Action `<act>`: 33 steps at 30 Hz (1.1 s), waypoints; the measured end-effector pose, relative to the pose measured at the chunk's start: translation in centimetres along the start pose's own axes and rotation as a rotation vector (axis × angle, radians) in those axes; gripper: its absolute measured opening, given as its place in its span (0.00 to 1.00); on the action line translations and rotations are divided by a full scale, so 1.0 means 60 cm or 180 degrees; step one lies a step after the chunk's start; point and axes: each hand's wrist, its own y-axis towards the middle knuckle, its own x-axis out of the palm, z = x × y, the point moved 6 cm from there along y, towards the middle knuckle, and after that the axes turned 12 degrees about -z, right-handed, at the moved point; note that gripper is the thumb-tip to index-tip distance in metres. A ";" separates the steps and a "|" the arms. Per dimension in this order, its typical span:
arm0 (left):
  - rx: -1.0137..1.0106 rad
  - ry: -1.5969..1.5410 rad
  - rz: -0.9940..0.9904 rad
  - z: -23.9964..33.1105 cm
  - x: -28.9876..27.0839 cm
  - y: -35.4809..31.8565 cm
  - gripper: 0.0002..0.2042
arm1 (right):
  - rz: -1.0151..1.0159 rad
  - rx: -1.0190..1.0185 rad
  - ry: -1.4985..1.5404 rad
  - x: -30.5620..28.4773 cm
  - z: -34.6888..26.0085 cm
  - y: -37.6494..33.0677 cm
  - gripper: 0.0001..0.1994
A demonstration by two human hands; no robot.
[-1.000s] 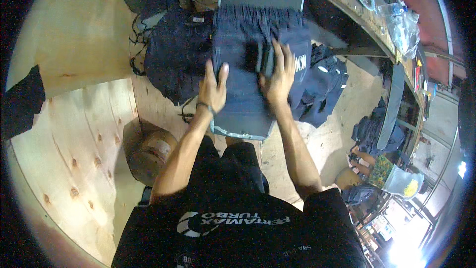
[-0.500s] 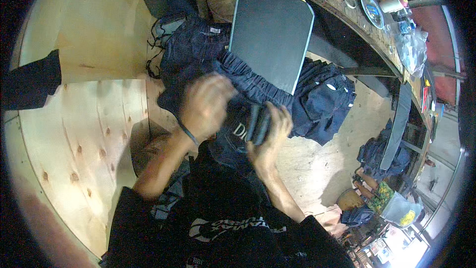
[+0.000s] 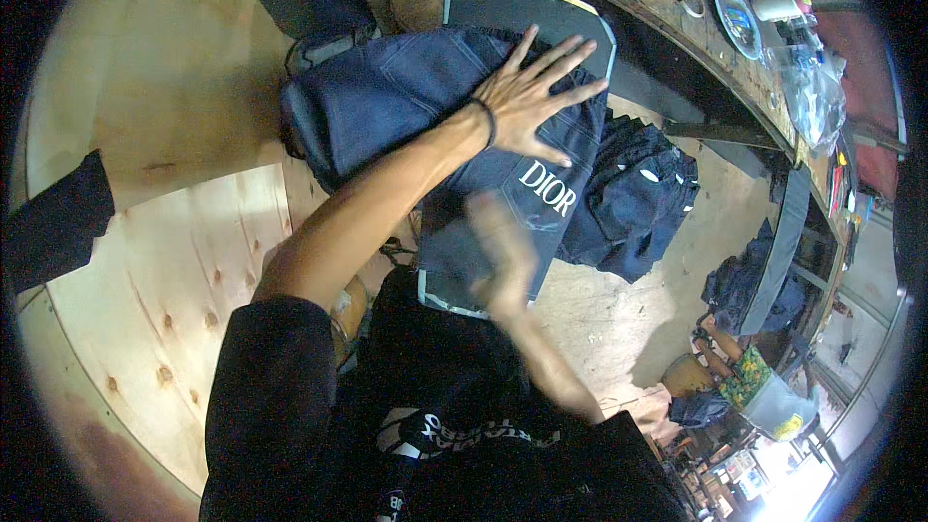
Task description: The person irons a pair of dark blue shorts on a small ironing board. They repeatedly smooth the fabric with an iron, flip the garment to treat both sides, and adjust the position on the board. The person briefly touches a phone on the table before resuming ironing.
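A pair of dark blue denim shorts (image 3: 377, 87) lies across a dark board with a pale edge (image 3: 527, 2). White lettering (image 3: 548, 188) shows on the denim. My left hand (image 3: 536, 101) rests flat on the shorts near the far end of the board, fingers spread wide and holding nothing. Over the near part of the board, just below the lettering, my right hand (image 3: 507, 261) is smeared by motion. Its fingers cannot be made out, nor whether anything is in them.
More dark denim shorts (image 3: 633, 198) lie right of the board. A cluttered workbench with a round dish (image 3: 738, 21), a white cup (image 3: 781, 6) and a clear plastic bag (image 3: 814, 101) runs along the right. Another person (image 3: 749, 382) sits at lower right. Dark cloth (image 3: 63, 222) lies at far left.
The shorts, bunched up with the waistband across the board, are now spread over it. My left hand has moved up and right and flattened out. My right hand has shifted slightly left.
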 end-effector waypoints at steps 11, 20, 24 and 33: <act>-0.0220 0.0068 -0.0591 -0.019 0.013 0.042 0.60 | -0.1230 -0.0462 0.0569 0.061 0.023 0.067 0.33; -0.0509 0.0332 -0.0786 -0.016 0.008 0.044 0.59 | -0.1811 -0.0720 0.0688 0.111 0.017 -0.043 0.35; -0.0573 0.0367 -0.0735 -0.020 0.014 0.041 0.59 | -0.1543 -0.0266 0.0781 0.082 0.029 -0.050 0.38; -0.0683 0.0408 -0.0518 -0.014 -0.001 0.038 0.60 | -0.1803 -0.0174 0.1288 0.062 0.055 -0.092 0.38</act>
